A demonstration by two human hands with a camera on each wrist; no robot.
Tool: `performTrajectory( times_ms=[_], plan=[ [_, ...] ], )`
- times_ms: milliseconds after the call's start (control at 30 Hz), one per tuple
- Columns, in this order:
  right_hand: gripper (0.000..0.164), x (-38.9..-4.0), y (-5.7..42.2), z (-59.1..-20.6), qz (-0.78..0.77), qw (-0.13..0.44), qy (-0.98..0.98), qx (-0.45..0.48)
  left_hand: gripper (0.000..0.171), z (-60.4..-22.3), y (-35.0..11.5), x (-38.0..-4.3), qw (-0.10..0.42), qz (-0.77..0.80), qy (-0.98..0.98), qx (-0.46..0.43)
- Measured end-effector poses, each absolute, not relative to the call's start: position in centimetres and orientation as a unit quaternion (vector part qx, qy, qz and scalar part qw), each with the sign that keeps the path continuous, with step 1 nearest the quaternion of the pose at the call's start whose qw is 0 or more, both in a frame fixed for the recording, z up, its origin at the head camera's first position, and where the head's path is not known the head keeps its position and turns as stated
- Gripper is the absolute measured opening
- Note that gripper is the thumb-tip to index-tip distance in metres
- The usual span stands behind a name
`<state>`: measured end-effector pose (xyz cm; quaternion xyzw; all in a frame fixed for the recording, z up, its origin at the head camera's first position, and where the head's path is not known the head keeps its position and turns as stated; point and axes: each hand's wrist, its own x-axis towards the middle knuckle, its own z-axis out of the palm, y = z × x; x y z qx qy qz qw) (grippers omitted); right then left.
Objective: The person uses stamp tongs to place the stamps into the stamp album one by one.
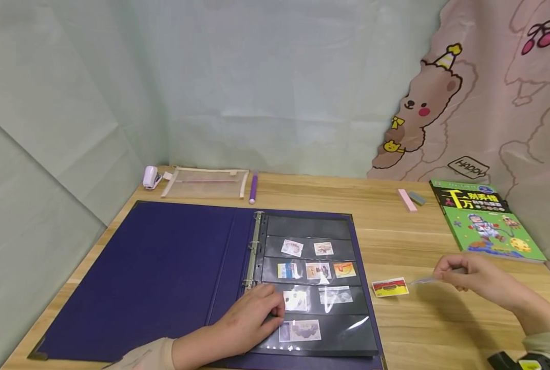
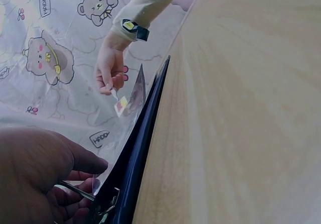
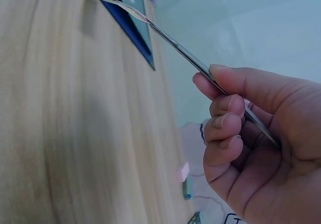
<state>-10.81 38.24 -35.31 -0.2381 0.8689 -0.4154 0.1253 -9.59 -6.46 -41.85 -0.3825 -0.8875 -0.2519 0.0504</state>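
My right hand (image 1: 480, 281) pinches metal tweezers (image 3: 188, 57) between thumb and fingers. At their tips is a yellow and red stamp (image 1: 390, 288), held over the table just right of the album; its thin edge shows in the right wrist view. On the lower left of the black stamp page (image 1: 311, 226), by the metal rings (image 1: 254, 246), rests my left hand (image 1: 251, 318), its fingers loosely bent. The left wrist view shows a thin metal piece passing beneath that hand's fingers. Several stamps (image 1: 318, 271) sit in the page's clear strips, and the top strip holds none.
The album's blue cover (image 1: 164, 267) lies spread to the left. Behind it are a white stapler (image 1: 151, 177), a mesh pouch (image 1: 207, 183) and a purple pen (image 1: 253, 187). A pink eraser (image 1: 406, 200), a grey-blue block (image 1: 416, 198) and a green book (image 1: 487, 221) lie at the back right.
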Motion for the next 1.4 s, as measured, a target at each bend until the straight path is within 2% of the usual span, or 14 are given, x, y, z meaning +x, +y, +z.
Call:
performTrajectory(
  times_ms=[767, 1033, 1400],
  plan=[
    [0.013, -10.1, 34.2, -35.3, -0.44, 0.081, 0.868, -0.215, 0.021, -42.1, -6.6, -9.5, 0.051, -0.252, -0.886, -0.386],
    [0.01, -10.0, 32.3, -36.5, -0.476, 0.091, 0.849, -0.213, 0.021, -42.0, -6.6, -9.5, 0.049, -0.256, -0.883, -0.39],
    [0.014, -9.8, 30.0, -37.9, -0.511, 0.133, 0.823, -0.21, 0.02, -42.0, -6.5, -9.6, 0.054, -0.255, -0.882, -0.391]
  ],
)
